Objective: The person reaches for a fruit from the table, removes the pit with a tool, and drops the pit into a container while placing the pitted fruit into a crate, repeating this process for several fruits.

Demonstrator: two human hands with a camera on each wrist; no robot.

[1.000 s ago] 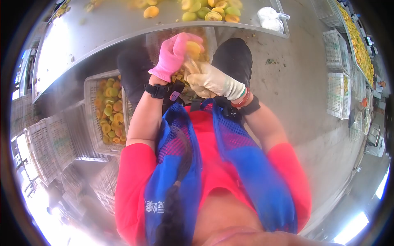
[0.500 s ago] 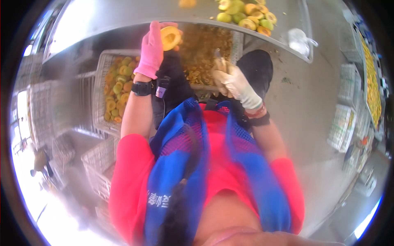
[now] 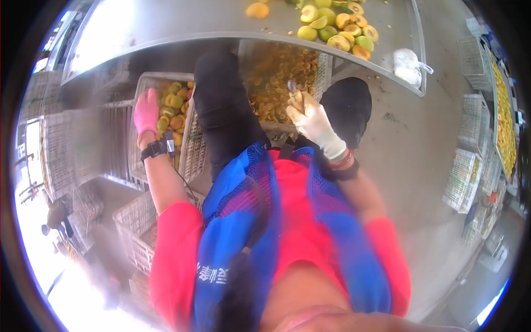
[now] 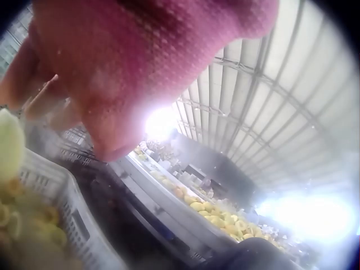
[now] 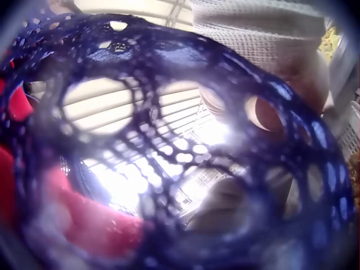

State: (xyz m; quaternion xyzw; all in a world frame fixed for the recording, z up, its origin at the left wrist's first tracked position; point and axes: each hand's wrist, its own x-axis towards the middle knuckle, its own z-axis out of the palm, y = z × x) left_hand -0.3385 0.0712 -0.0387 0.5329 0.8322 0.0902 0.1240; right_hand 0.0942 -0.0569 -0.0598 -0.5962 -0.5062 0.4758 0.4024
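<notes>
1. Currently we log the left hand [image 3: 145, 113], pink-gloved, at ten o'clock in the head view, over the left side of a white lattice crate [image 3: 191, 143]; its fingers look loose and gripping nothing.
2. Halved stone fruit [image 3: 177, 104], green to orange, fills that crate.
3. On the left wrist view's nine o'clock edge, we note a pale green fruit piece [image 4: 8, 146] below the fingers; contact we cannot tell.
4. Toward half past one, the right hand [image 3: 314, 124], white-gloved, grips a metal-tipped tool [image 3: 292, 87], tip pointing to twelve.
5. Scraps [image 3: 265, 102] fill a second crate between the knees, near twelve.
6. We find more fruit halves [image 3: 343, 27] at one o'clock on the metal table [image 3: 188, 19], a white plastic bag [image 3: 408, 66] at two.
</notes>
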